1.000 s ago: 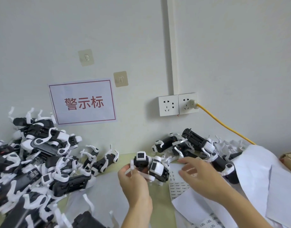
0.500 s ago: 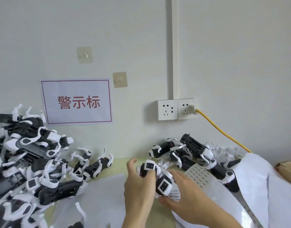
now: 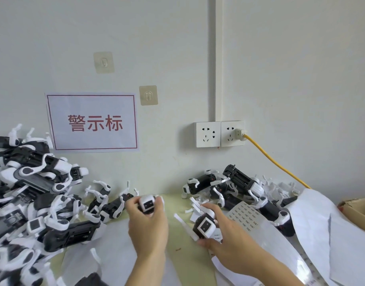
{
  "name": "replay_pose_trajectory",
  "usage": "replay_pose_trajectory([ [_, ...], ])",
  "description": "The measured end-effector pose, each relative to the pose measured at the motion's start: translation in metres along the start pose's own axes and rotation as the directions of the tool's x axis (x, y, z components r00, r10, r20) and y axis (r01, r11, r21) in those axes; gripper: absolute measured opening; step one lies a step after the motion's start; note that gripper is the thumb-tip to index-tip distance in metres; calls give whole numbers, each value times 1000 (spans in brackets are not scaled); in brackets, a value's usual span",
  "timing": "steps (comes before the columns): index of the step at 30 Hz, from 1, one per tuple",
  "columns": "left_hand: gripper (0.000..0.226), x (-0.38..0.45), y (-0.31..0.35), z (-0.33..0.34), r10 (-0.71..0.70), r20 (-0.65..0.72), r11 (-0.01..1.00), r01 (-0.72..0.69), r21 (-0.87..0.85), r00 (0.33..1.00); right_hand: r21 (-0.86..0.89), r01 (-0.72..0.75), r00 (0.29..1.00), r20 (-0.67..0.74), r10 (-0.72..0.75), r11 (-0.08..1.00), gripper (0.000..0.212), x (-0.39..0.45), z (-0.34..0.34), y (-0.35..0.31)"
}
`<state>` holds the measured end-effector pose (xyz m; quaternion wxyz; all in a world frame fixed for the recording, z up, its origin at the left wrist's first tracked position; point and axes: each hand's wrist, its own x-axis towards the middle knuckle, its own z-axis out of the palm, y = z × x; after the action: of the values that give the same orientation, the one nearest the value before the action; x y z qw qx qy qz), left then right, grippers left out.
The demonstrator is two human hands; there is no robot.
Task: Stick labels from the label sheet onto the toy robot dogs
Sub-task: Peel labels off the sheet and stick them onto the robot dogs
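Hands: left hand (image 3: 148,226) grips one toy robot dog (image 3: 148,206); right hand (image 3: 223,232) grips another (image 3: 204,225) above label sheet (image 3: 244,216) on counter (image 3: 181,244). Risk: protruding legs likely snag the sheet, creasing labels.

Toy workshop, piled robot dogs (image 3: 39,182), label sheet (image 3: 244,215)

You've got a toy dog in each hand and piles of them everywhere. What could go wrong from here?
1. The right hand holds its toy dog over the label sheet; it might crease the sheet or scrape labels loose.
2. With the left hand gripping another dog, no fingers are free to peel a label.
3. The big pile on the left and the smaller pile by the wall look alike, so labelled and unlabelled dogs could get mixed up.
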<state>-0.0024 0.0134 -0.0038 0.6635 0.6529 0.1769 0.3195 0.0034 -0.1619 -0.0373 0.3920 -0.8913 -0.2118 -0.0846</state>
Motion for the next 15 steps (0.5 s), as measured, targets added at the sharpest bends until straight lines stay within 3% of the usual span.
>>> replay_pose_trajectory([
  [4, 32, 15, -14, -10, -138, -127, 990, 140, 5, 982, 65, -24, 999, -30, 26, 998, 56, 3, 1, 5],
  [6, 40, 17, -13, -12, -129, -136, 989, 137, 49, 982, 75, -24, 999, -42, 27, 997, 53, 3, 0, 7],
  [8, 55, 16, -10, -12, 9, -165, 988, 17, 156, 986, 75, -27, 998, -46, 31, 997, 51, 2, 0, 8],
  [11, 70, 8, -3, -10, 330, -120, 872, -254, 418, 936, 79, -26, 998, -50, 30, 997, 50, 1, 0, 6],
  [13, 53, -2, 4, -5, 499, -60, 806, -437, 399, 865, 80, -30, 998, -45, 34, 996, 51, 1, 0, 6],
  [15, 27, -14, 8, 4, 647, 105, 703, -644, 301, 755, 77, -30, 999, -37, 33, 997, 53, 1, -1, 5],
])
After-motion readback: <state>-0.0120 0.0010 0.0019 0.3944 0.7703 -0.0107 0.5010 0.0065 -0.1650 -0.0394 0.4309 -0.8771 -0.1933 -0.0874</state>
